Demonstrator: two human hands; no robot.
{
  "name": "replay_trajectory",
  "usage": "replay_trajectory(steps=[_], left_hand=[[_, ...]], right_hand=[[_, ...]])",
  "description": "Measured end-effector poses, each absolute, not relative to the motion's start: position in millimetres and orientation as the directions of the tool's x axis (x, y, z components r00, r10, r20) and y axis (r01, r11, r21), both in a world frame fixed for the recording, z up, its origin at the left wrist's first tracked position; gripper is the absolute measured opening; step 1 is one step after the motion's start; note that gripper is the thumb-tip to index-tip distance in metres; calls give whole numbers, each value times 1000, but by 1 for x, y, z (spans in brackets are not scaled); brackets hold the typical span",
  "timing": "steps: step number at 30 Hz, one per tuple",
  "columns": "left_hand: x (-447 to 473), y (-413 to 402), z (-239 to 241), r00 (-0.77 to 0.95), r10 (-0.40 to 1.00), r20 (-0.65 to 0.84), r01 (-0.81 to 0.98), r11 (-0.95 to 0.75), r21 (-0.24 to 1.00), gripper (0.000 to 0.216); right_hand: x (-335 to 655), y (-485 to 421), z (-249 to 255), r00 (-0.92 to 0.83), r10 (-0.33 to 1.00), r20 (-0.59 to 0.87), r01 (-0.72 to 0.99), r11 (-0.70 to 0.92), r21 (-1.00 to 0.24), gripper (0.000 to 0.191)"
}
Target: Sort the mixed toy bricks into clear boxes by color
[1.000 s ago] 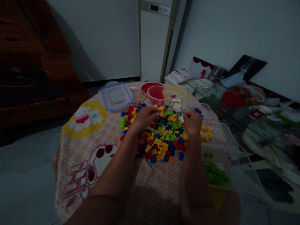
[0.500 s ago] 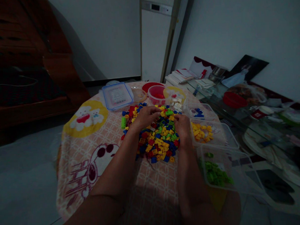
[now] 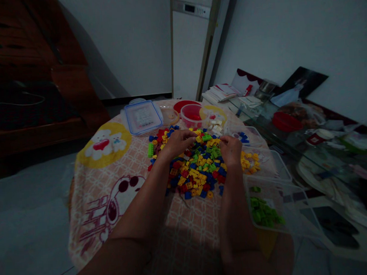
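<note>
Item: plastic bricks [image 3: 199,169], loose, mixed colours, heaped centre frame on the tabletop [image 3: 113,188].
Handling: likely light, rigid, smooth; scatter easily; pinch singly by the sides.
Left hand [image 3: 176,143]: curled on the heap's upper edge; grip unclear.
Right hand [image 3: 231,150]: curled at its right edge; contents hidden.
Obscured: bricks under both palms; dim light.

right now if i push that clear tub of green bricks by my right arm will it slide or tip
Probably slides rather than tips: the clear tub looks low and wide. Likely light, since the green bricks fill only part.
</note>
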State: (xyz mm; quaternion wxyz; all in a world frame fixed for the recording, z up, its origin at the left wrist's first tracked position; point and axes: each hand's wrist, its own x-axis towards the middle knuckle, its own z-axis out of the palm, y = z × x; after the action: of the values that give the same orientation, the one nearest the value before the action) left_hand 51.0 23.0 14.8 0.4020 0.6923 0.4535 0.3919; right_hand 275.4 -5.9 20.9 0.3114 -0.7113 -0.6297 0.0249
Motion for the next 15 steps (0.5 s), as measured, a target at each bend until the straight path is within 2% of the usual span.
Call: replay_trajectory(steps=[9,12,15], left_hand=[[49,23,13,278,940,200,299,-282,912,25],[50,24,12,272,940,207,304,-288,908,26],[50,24,13,275,942,191,305,-274,912,27]], right_hand=[[316,-31,49,449,766,459,867,-250,-431,30],[318,-37,57,457,755,471,856,-228,-465,30],[311,-38,61,387,828,406,851,-152,-502,28]])
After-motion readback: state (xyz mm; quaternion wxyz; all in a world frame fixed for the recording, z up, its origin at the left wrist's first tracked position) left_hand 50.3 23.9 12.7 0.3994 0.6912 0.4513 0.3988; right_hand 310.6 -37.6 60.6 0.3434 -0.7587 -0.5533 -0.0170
